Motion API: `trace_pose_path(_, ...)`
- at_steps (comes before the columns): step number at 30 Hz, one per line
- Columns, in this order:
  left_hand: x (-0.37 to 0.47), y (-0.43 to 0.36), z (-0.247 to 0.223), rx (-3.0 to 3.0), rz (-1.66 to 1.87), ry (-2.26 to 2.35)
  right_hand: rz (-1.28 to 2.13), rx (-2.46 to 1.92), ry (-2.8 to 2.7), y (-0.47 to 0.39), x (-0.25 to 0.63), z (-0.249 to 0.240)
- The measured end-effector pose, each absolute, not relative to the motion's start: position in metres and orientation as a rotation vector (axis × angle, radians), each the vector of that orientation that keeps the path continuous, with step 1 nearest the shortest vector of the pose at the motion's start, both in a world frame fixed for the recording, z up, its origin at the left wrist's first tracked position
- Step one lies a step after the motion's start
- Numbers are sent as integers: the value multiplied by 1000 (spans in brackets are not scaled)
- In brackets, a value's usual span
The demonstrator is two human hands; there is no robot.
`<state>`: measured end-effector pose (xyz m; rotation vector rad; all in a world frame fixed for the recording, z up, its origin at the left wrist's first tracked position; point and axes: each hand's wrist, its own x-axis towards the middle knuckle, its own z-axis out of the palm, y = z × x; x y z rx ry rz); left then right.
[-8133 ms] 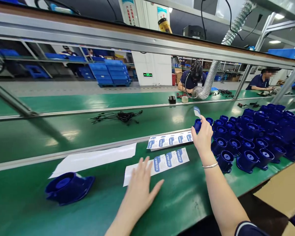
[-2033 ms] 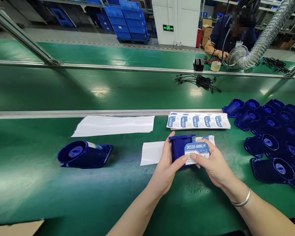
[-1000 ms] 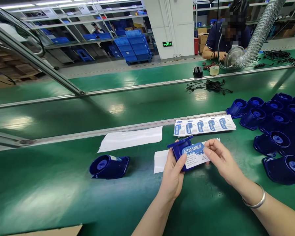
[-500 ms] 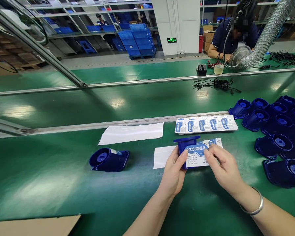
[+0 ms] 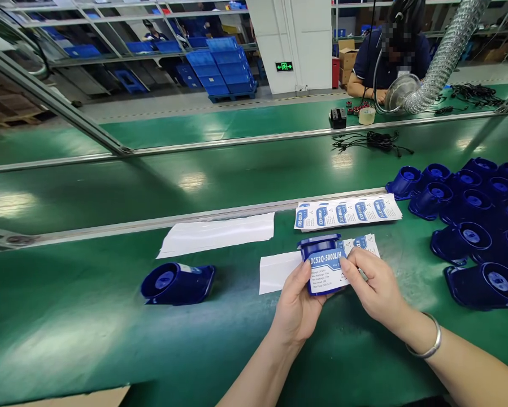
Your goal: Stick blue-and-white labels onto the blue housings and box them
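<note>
My left hand (image 5: 298,305) is closed round a dark blue plastic housing (image 5: 319,243), its thumb resting at the left edge of a label. That label (image 5: 326,272), white with a blue band reading "DC52Q-5000L/H", lies across the side of the housing. Its right edge is pinched between the thumb and finger of my right hand (image 5: 370,282). Whether the whole label is stuck down, I cannot tell. Behind the hands lies a partly used label sheet (image 5: 274,274). Another blue housing (image 5: 177,284), bearing a label, lies on its side to the left.
A stack of printed label sheets (image 5: 349,213) lies behind my hands, with white backing paper (image 5: 217,233) to its left. Several blue housings (image 5: 469,237) crowd the right side. Beyond the metal rail are black cables (image 5: 374,141) and a co-worker (image 5: 393,56) beside a duct.
The housing has tilted in my left hand, so the label faces up more squarely. My right hand still pinches the label's right edge. The whole view has shifted slightly.
</note>
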<state>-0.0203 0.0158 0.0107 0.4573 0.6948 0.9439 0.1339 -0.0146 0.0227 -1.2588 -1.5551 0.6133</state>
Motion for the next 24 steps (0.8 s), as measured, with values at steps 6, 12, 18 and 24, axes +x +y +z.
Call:
trace_pose_path(6, -22, 16, 10, 449, 932, 688, 614, -1233, -1570, -15, 134, 23)
trace_pose_path(12, -23, 17, 8, 453, 921, 668, 626, -1219, -1570, -15, 133, 25)
trace_pose_path(18, -23, 16, 9, 420, 918, 644, 680, -1211, -1532, -14, 132, 25)
trace_pose_path(24, -25, 19, 10, 490, 985, 693, 845, -1143, -1450, -14, 134, 30)
